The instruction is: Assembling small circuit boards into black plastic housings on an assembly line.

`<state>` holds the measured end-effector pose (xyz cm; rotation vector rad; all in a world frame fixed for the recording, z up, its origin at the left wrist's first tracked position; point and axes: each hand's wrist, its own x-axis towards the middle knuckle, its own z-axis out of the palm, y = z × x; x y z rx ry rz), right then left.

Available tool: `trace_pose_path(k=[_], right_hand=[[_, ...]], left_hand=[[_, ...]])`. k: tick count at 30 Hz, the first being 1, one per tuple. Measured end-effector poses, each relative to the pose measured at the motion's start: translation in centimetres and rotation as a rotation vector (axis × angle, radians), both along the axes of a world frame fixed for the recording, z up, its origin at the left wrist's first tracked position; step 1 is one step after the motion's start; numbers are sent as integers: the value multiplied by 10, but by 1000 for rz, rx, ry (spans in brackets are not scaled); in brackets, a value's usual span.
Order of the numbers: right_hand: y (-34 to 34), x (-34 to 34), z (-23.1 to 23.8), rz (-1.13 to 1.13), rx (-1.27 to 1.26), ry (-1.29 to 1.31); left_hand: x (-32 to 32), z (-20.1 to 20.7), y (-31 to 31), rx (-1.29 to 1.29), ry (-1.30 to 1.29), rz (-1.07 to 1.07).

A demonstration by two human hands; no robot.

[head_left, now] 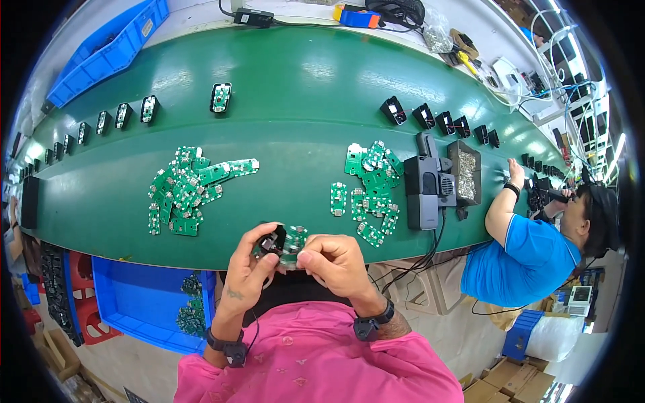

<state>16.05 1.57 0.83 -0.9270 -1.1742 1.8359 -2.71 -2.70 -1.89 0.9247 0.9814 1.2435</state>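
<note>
Close to the bench's front edge, my left hand (250,263) is closed round a small black plastic housing (271,243). My right hand (336,264) pinches a green circuit board (295,242) against the housing's right side. Whether the board sits inside the housing or only beside it, I cannot tell. Beyond my left hand lies a loose heap of green circuit boards (181,191). A second heap of boards (373,185) is spread beyond my right hand. One housing with a board in it (220,98) stands alone farther back.
A grey-black device (423,191) with cables and a tray of small metal parts (465,171) stand at right. Rows of black housings (424,115) line the green bench (295,148). A blue bin (134,295) is below left. A co-worker in blue (531,255) sits at right.
</note>
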Motion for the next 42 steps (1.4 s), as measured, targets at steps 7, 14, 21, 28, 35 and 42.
trace_pose_path(k=[7,14,21,28,35,42], right_hand=[[-6,-10,-9,-292,369,-509],[-13,-4,-27,-102,-277,101],[-12,-15,-27,-287,-88,152],[-12,-23,-9,-268,-64,-151],[-12,-11,5,-203,214,-496],[-26,-12,-2,-65,360,-532]], left_hand=[[3,-3,-5,-8,-270,66],[13,0,5,-63,-577,96],[8,-10,3,14,-206,72],[18,-21,1,242,28,161],[29,-9,2,409,527,258],[26,-5,6,486,602,323]])
